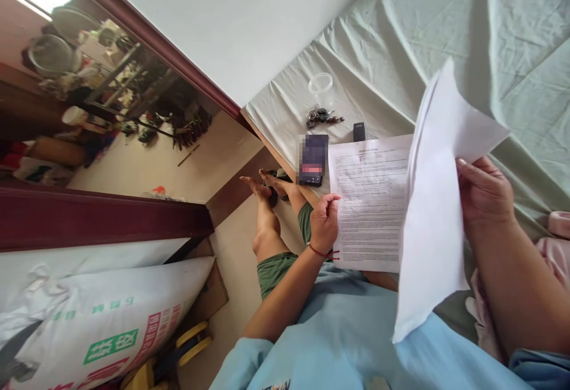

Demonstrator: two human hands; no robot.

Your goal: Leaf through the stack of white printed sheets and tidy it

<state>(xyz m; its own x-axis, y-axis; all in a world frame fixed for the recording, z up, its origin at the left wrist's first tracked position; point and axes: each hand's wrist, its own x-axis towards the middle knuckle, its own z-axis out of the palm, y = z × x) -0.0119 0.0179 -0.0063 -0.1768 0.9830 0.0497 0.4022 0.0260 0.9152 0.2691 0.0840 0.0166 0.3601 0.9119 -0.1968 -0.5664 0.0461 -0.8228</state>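
A stack of printed paper sheets (pixel 367 206) lies across my lap and the edge of the bed. My left hand (pixel 325 221), with a red string on its wrist, pinches the left edge of the printed page. On the other side, my right hand (pixel 485 191) grips several raised sheets (pixel 431 218), their blank white backs turned up and bent over. Small print in rows covers the flat page, too fine to read. Just beyond the left hand is a dark phone (pixel 313 160) with its screen partly blurred out. A small black object (pixel 358 132) touches the page's top edge.
On the pale bed sheet (pixel 445 34) are a coiled dark cable (pixel 323 118) and a clear plastic cup (pixel 321 86). A large white sack (pixel 111 319) stands at the lower left. Beyond the dark red door frame (pixel 102 215) is a cluttered room with shelves.
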